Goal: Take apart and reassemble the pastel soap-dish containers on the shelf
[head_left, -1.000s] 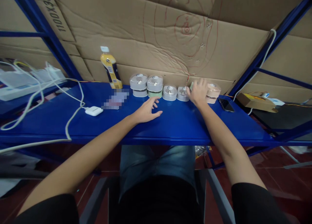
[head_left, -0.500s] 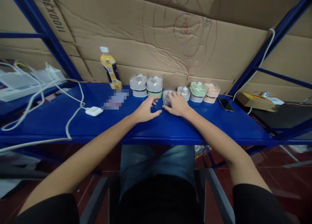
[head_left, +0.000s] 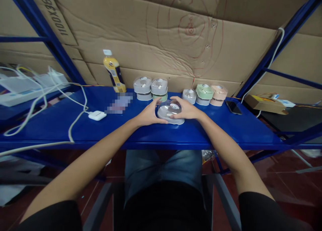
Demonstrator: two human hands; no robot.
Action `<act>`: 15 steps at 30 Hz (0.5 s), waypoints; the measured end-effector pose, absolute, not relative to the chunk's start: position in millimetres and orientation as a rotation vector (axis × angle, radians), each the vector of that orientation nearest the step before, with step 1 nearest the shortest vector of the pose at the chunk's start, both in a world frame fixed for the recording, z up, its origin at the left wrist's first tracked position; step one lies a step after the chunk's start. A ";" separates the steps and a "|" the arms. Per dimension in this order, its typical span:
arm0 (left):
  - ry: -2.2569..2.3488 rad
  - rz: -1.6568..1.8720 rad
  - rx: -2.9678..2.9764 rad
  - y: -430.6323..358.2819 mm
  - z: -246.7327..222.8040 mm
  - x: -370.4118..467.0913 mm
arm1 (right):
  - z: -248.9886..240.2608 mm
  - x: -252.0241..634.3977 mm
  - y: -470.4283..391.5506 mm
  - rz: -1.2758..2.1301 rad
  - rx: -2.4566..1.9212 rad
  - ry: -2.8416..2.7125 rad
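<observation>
A grey box with a clear domed lid and a round white sticker [head_left: 164, 111] rests on the blue tabletop in front of me. My left hand [head_left: 149, 115] curves around its left side, thumb along the near edge and fingers at the back. Around the right side wraps my right hand [head_left: 188, 110], its thumb over the lid and fingers behind. Just beyond stand two grey-lidded boxes on lower ones, a left stack [head_left: 143, 87] and a right stack [head_left: 159, 87] with a green base. Right of my hands is a smaller grey box [head_left: 189, 96].
Green [head_left: 204, 92] and peach boxes [head_left: 218, 93] are stacked at the back right, near a phone [head_left: 233, 107]. A yellow drink bottle [head_left: 114, 71], a white case [head_left: 97, 115] and loose white cables [head_left: 71, 123] lie to the left. Cardboard [head_left: 125, 30] walls the back.
The grey clear-lidded box has come from the back row towards me and slightly left. My right hand moved with it, and my left hand now also closes around it.
</observation>
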State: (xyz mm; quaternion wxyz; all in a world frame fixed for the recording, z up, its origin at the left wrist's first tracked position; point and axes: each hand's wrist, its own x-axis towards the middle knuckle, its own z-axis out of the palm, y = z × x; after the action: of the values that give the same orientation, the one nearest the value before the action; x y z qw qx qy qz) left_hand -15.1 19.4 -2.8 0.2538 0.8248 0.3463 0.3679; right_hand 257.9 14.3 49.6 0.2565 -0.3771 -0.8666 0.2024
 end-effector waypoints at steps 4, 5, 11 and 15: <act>0.852 0.919 2.339 15.7 0.0 -15.9 | 60.6 279.6 15.4 0.638 -0.927 -2.191; 0.836 0.882 2.386 14.1 1.1 -15.7 | 61.0 284.6 16.1 0.632 -0.957 -2.158; 0.829 0.778 2.484 7.6 5.3 -13.3 | 48.4 298.6 20.1 0.683 -1.122 -2.084; 0.847 0.869 2.453 9.7 8.2 -15.7 | 42.3 295.7 22.6 0.663 -1.137 -2.081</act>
State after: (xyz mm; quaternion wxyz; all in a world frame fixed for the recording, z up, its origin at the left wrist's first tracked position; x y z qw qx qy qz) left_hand -15.7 9.7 8.2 0.2009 0.8781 0.3031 0.3110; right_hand 295.7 22.6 42.3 0.3333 -0.4354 -0.7968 0.2538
